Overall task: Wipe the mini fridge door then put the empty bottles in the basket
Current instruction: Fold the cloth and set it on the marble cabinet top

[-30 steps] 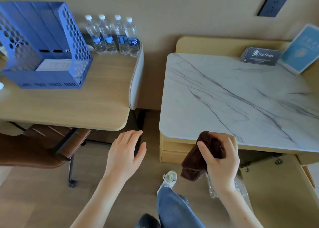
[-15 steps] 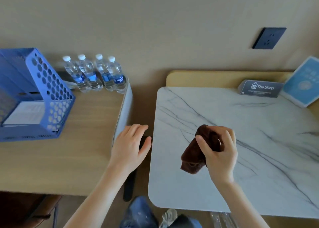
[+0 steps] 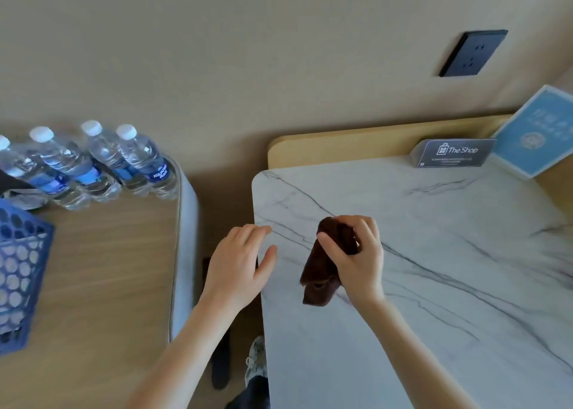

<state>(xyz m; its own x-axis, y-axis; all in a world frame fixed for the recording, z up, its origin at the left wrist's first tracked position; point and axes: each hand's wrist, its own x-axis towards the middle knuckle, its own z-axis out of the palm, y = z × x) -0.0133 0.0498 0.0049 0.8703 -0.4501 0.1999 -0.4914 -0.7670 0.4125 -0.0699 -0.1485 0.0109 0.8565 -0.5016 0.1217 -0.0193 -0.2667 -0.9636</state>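
So the right grip (image 3: pixel 359 263) is mid-frame over the marble table (image 3: pixel 449 300), fingers curled round a brown cloth (image 3: pixel 321 272). The cloth's long axis runs up-down, loose end pointing at the bottom edge. The left grip (image 3: pixel 238 266), just left of it, is relaxed and holding nothing. The bottles (image 3: pixel 93 163) stand upper left, with the basket (image 3: pixel 18 272) at the left edge.

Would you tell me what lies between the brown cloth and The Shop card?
In the head view, only bare marble top lies between the brown cloth, held by the right hand, and The Shop card.
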